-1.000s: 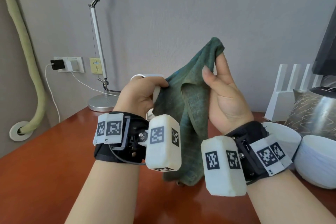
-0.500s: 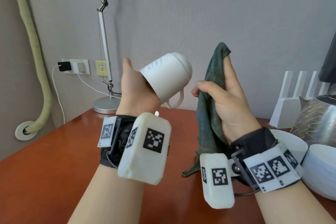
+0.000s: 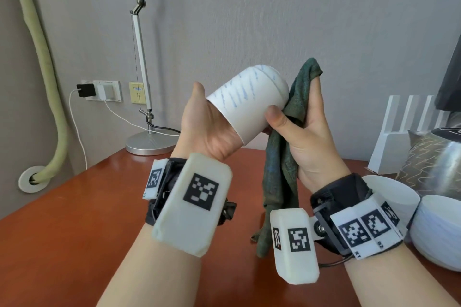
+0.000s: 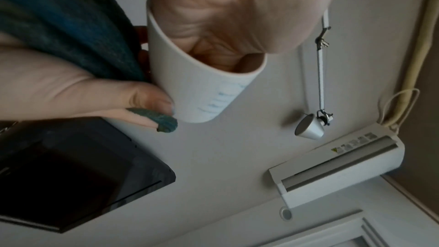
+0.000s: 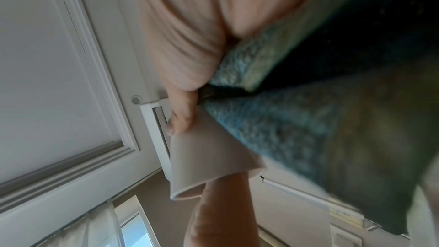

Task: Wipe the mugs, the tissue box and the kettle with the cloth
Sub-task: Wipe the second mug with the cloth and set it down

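Nearest the camera, low in the head view, both wrists are carrying white tracker blocks above the reddish table (image 3: 62,244). Just past them, at frame centre, the left hand (image 3: 207,132) is wearing the white mug (image 3: 249,104) like a glove: its fingers are pushed inside the mouth, the thumb outside, the base tipped up and away. The right hand (image 3: 306,137) is gripping the green cloth (image 3: 282,169), bunched in its closed fingers, the cloth touching the mug's right side and the thumb resting on the mug wall. Its tail is hanging toward the table. At lower right, more white mugs (image 3: 439,232) and the patterned kettle (image 3: 434,164) are waiting; no tissue box is showing. The mug is likely held only by the fingers inside, so a hard rub could slide it off onto the table.
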`<action>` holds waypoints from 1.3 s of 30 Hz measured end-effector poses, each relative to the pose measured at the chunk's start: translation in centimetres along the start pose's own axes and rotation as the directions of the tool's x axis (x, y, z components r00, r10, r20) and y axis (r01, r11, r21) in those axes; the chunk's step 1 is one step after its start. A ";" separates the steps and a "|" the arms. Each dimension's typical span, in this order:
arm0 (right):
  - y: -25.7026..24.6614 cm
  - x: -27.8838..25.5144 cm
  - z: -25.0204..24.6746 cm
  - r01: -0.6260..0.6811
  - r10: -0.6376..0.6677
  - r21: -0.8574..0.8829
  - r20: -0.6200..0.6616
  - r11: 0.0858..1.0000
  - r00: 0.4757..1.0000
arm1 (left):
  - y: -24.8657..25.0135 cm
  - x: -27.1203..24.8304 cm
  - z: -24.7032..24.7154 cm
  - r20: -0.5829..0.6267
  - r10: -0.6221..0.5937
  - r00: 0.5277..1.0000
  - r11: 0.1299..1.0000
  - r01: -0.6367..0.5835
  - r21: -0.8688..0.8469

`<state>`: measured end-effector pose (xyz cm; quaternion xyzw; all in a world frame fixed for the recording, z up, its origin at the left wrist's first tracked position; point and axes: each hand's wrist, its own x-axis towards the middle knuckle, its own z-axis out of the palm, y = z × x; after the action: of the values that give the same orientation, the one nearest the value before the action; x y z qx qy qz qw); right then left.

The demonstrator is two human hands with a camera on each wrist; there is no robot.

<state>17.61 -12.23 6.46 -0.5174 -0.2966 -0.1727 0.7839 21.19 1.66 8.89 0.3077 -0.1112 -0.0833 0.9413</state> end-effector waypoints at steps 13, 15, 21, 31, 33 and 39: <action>1.4 0.3 -0.9 0.168 -0.133 -0.438 0.109 0.883 0.985 | 0.7 -2.2 1.3 -0.090 0.120 0.989 0.993 -0.119 0.018; 1.8 0.1 -0.6 0.287 -0.240 -0.533 0.157 0.796 0.958 | 1.2 -2.6 1.4 -0.127 0.158 0.979 0.987 -0.155 0.034; 3.4 0.1 -0.8 0.569 -0.463 -0.776 0.413 0.271 0.784 | 2.4 -3.0 1.0 -0.035 0.144 0.989 0.988 -0.142 0.053; 3.6 -0.8 0.6 0.526 -0.345 -0.846 0.470 0.087 0.813 | 2.3 -3.0 1.4 0.018 0.071 0.997 0.996 -0.070 -0.059; 3.1 -0.5 0.5 0.476 -0.362 -0.874 0.414 0.097 0.835 | 2.2 -3.1 1.5 0.036 0.060 0.998 0.998 -0.060 -0.008; 3.3 -1.0 1.1 0.437 -0.324 -0.891 0.379 0.125 0.867 | 3.0 -3.3 1.7 0.015 0.188 0.982 0.977 -0.185 -0.106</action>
<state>18.50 -9.90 3.79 -0.7985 -0.2841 -0.4858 0.2135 17.80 3.85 11.49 0.2456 -0.1469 -0.0042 0.9582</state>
